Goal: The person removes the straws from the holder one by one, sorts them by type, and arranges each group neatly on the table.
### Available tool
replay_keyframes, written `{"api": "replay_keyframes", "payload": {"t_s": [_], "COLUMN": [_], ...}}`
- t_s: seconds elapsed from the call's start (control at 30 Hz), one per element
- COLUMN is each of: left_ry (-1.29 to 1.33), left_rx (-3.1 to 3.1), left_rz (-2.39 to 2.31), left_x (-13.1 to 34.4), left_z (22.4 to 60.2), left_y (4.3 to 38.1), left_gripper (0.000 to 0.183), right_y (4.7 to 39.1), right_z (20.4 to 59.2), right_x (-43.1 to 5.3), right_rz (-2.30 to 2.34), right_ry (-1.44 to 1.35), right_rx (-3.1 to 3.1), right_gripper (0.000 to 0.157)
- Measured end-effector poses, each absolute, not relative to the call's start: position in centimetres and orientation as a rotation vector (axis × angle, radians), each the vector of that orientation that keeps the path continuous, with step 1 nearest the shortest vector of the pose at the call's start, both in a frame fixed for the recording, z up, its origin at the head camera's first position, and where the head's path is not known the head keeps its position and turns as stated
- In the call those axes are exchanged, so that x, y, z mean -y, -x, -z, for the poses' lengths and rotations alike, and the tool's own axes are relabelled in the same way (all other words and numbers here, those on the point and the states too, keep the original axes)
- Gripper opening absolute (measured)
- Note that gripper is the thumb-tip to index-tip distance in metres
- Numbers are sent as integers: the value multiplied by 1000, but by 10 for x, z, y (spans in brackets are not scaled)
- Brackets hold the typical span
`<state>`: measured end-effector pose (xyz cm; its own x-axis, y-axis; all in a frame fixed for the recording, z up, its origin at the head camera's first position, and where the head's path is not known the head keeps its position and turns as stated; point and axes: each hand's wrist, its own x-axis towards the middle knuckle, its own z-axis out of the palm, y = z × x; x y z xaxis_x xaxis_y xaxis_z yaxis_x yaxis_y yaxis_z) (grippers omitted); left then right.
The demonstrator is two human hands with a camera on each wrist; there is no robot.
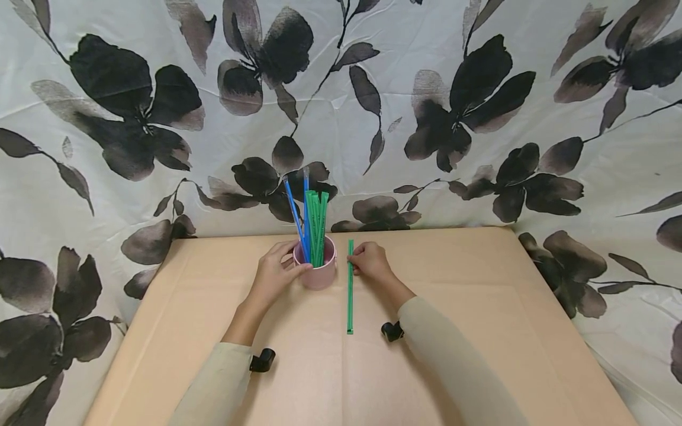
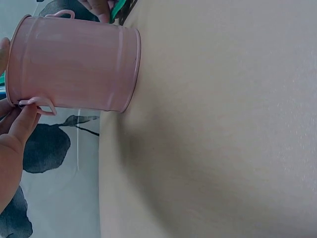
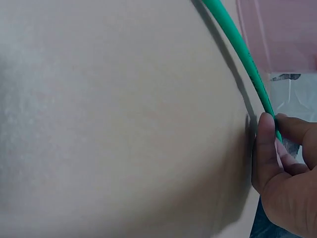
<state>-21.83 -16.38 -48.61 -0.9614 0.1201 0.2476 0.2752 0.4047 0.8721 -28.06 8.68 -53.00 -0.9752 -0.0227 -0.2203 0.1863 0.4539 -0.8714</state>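
A pink metal pail [image 1: 319, 279] with small side handles stands upright near the table's back edge. It holds several green sticks [image 1: 317, 228] and blue sticks [image 1: 292, 204], tops rising above the rim. My left hand [image 1: 276, 273] grips the pail's left side near the rim; in the left wrist view its fingers [image 2: 22, 126] meet one handle. To the right of the pail, my right hand [image 1: 371, 260] pinches a long, slim green stick [image 1: 350, 302] between thumb and fingertips near its far end. Small dark print runs along this stick [image 3: 242, 52] in the right wrist view.
The table [image 1: 453, 284] has a plain tan cover with fold lines. A white cloth [image 1: 373, 148] with dark flowers hangs behind it and shows at both sides. Black wrist cameras [image 1: 263, 360] sit at both sleeves.
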Motion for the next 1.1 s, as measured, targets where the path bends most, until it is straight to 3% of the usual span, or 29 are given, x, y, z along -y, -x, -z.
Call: {"api": "replay_keyframes", "payload": {"t_s": [0.43,1.1], "left_ry": [357,332], "left_rx": [2507,2505], "left_rz": [1613,1606], "left_x": [163,162], "left_z": [486,487], "left_y": [215,209], "left_gripper": [69,67], "right_y": [274,273], "right_z": [526,527], "right_x": [-81,-93], "right_rz": [1201,1313], "right_ry": [-24,57], "right_rx": [-2731,-2737], "right_gripper": [19,17]}}
